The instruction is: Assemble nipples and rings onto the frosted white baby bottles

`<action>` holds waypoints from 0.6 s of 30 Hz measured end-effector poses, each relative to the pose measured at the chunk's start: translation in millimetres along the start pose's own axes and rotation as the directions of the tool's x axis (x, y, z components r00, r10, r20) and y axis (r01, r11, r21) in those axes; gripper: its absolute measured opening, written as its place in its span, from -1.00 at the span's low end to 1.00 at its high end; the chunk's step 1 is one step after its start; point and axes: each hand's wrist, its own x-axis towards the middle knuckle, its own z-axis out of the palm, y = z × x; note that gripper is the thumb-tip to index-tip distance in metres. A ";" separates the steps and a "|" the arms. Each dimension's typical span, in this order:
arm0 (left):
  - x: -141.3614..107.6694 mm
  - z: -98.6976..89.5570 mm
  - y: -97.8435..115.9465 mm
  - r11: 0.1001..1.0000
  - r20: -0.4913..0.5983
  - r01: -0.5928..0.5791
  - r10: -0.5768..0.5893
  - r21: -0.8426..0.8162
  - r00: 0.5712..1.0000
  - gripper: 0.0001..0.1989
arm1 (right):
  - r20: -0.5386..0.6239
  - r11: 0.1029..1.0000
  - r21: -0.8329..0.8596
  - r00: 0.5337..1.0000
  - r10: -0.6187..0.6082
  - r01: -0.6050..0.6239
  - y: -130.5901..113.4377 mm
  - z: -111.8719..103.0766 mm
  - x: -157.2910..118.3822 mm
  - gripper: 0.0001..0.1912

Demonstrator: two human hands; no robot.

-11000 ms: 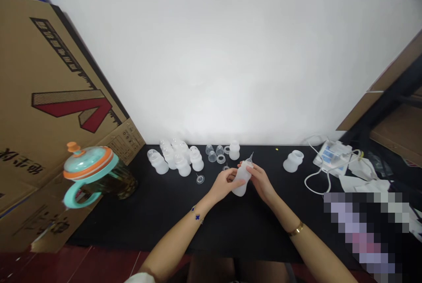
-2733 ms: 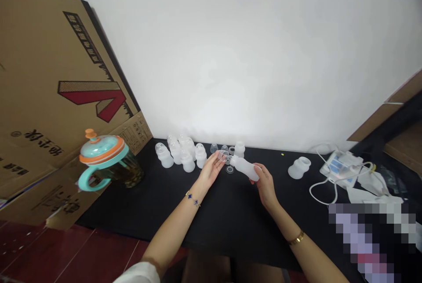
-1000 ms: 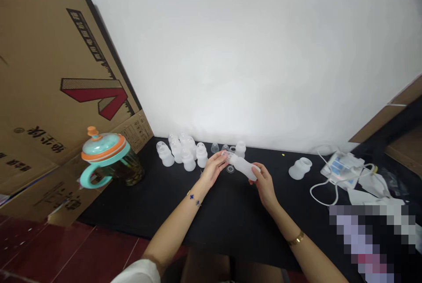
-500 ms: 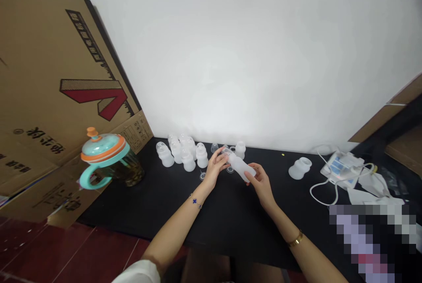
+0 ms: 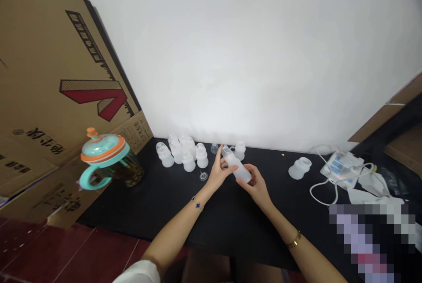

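Black bench (image 5: pixel 154 221) below, white wall (image 5: pixel 231 54) behind. Wears a white sleeve (image 5: pixel 140 272) on the left arm, a bracelet with blue bits (image 5: pixel 198 205) on the left wrist and a gold bracelet (image 5: pixel 294 240) on the right. Holds one milky white bottle (image 5: pixel 240 171) with both hands over the middle of the bench, tipped with its top to the left and away. Wraps the left hand (image 5: pixel 219 173) round the upper part, with the thumb on the near side and one finger up beside the clear cap (image 5: pixel 227 151). Curls the right hand (image 5: pixel 257 184) round the low end. Cannot tell from here how tight the cap is.

Has a big blue-green and orange jug (image 5: pixel 105 158) off to the left, with dark stuff inside. Has a flat clear ring (image 5: pixel 203 176) near the left hand. Well to the right, has an open white bottle (image 5: pixel 299 168), then a looped white cord (image 5: pixel 331 186).

Has a bunch of capped bottles (image 5: pixel 188 161) left of the hands, close together and upright. Farther back, has a clear dome (image 5: pixel 214 148), one more small bottle (image 5: pixel 240 150) and a tiny yellow bit (image 5: pixel 282 154). Has a tall cardboard box (image 5: pixel 33 50) at the far left, with a red mark.
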 end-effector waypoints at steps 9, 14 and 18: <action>-6.5 3.3 2.8 0.994 -0.002 -0.015 0.015 0.110 1.000 0.15 | 0.046 0.965 -0.243 0.995 -0.090 0.099 -3.0 0.3 -4.6 -0.41; -9.6 5.6 8.6 0.984 -0.020 -0.017 0.020 0.176 1.000 0.09 | 0.047 0.954 -0.275 0.993 -0.110 0.118 -5.3 0.4 -5.7 -0.41; -10.3 6.4 11.6 0.977 -0.028 -0.020 0.026 0.211 0.999 0.05 | 0.038 0.955 -0.277 0.994 -0.103 0.109 -6.6 0.3 -6.0 -0.41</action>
